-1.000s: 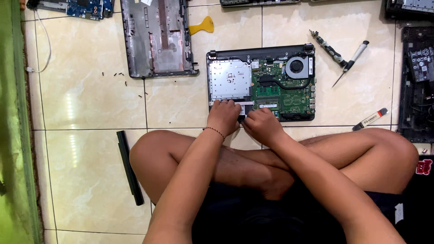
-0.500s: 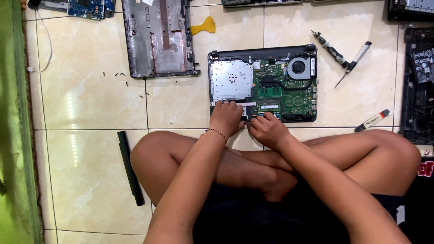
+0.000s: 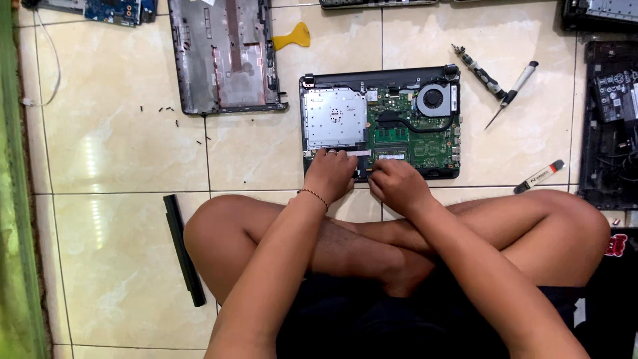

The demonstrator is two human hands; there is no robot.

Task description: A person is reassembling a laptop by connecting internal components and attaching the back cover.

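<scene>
Opened laptop base (image 3: pixel 380 123) on the tiled floor (image 3: pixel 126 153), just ahead of crossed legs. Left hand (image 3: pixel 330 174) pressed flat on its near edge, fingers loosely curled, gripping nothing visible. Right hand (image 3: pixel 397 185) pinching at the board's near edge; cannot tell what, if anything, is held.

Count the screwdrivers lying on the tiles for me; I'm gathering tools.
2, both right of the opened laptop: a thick black screwdriver and a white-handled screwdriver, their tips meeting. Others may lie outside view.

white rectangular label (image 3: pixel 615 86) on black part at right edge, red-white patch (image 3: pixel 616 244) below
</scene>
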